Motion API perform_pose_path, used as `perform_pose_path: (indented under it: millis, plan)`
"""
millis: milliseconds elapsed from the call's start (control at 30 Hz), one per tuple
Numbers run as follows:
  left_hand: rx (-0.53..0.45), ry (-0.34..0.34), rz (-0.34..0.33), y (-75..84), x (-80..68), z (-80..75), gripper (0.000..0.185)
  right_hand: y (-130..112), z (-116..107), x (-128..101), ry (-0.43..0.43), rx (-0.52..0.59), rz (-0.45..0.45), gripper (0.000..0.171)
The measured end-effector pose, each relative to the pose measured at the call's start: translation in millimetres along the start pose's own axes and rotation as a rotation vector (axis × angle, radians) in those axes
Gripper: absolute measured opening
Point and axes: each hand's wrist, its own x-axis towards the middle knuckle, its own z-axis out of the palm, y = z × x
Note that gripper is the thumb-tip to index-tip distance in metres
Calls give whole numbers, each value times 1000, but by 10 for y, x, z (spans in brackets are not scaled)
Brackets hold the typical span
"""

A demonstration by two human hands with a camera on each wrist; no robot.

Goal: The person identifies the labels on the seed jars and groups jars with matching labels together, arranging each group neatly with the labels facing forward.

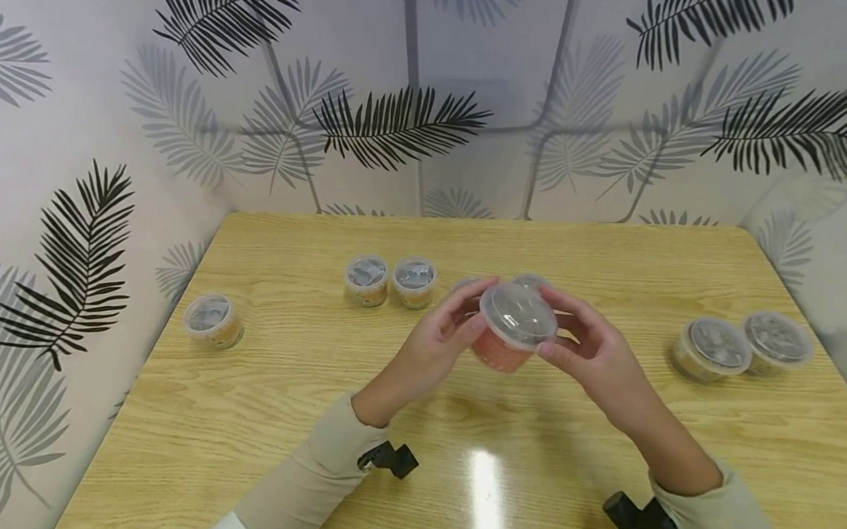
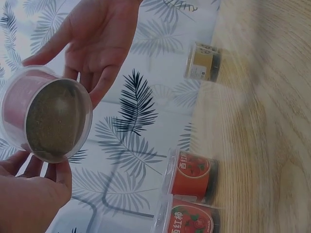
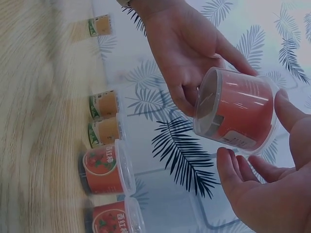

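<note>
Both hands hold a round clear plastic tub (image 1: 498,354) with a red label and a clear lid (image 1: 518,312), raised over the table and tilted. My left hand (image 1: 433,342) grips its left side, thumb at the front and fingers behind. On the opposite side my right hand (image 1: 596,352) grips it the same way. In the left wrist view the tub's bottom (image 2: 56,121) shows dark contents. A small white sticker (image 3: 238,140) on the red label shows in the right wrist view. Two tubs with tomato-picture labels (image 3: 104,170) stand behind the hands, partly hidden in the head view.
Two yellow-labelled tubs (image 1: 413,282) stand side by side left of centre, and another tub (image 1: 212,320) stands farther left. Two more lidded tubs (image 1: 713,347) sit close together at the right. The wooden table (image 1: 274,449) meets a leaf-patterned backdrop (image 1: 472,178) at its back edge.
</note>
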Motion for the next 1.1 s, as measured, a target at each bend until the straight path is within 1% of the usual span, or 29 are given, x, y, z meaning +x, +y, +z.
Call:
perform_pose_path:
  millis: [100,233,333,433,567,667,767,967,1100]
  plan:
    - [9,27,16,-89,7,-22,48,10,-5,-7,44,0,-2,49]
    - [-14,45,25,-230,13,-53,46,5,-9,-22,76,-9,15,45]
    - [-33,35,28,-280,17,-57,54,-7,-6,-32,65,-1,13,46]
    - [-46,-1,17,-311,26,-44,67,-17,-2,-38,23,21,8,50]
    - [-49,-43,-43,-316,31,-9,80,4,4,-43,-56,51,45,59]
    - [-41,-57,-82,-313,31,10,82,27,10,-48,-84,44,84,64]
    - [-26,-70,-87,-309,33,16,84,31,17,-54,-86,26,98,64]
    - [-30,-75,-100,-272,31,21,88,22,12,-53,-86,12,89,64]
    - [-36,-73,-99,-124,13,35,87,21,-2,-57,-71,3,81,63]
